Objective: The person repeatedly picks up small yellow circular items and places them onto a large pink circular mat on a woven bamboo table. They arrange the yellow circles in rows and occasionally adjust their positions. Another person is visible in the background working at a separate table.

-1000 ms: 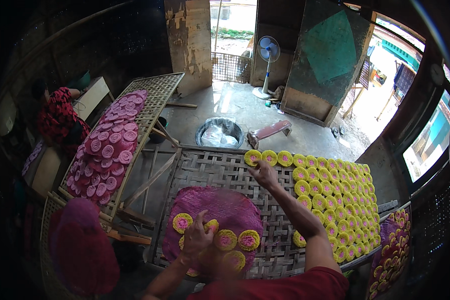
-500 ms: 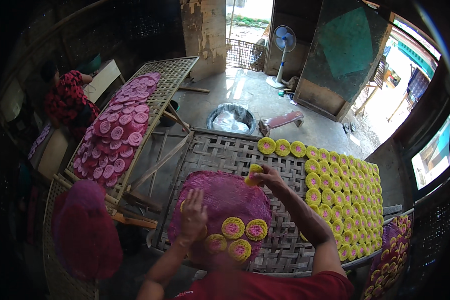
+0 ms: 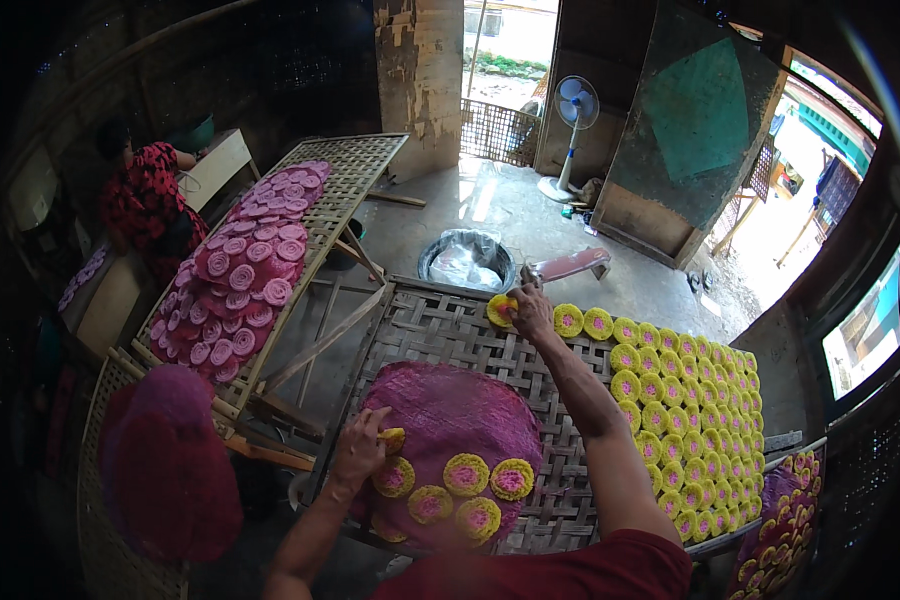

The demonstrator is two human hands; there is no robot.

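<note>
At the far edge of the woven bamboo rack [image 3: 450,335], my right hand [image 3: 532,315] is closed on a round yellow disc with a pink centre [image 3: 500,311]. This disc lies at the left end of the farthest row. My left hand [image 3: 360,450] pinches another yellow-and-pink disc [image 3: 393,439] at the left edge of a purple, textured mound [image 3: 450,400]. Several more such discs [image 3: 466,474] rest face up on the mound's near part.
Rows of yellow-and-pink discs [image 3: 685,410] cover the rack's right side. Left, a sloping bamboo rack [image 3: 365,160] holds pink discs [image 3: 241,277]; a dark purple mound [image 3: 170,460] sits nearer. A person [image 3: 150,200] works beyond. On the floor are a basin [image 3: 465,258], bench [image 3: 573,265] and fan [image 3: 575,105].
My right hand has carried its disc from beside the mound to the rack's far edge. My left hand, flat over the mound before, has shifted toward its left edge and closed on a disc.
</note>
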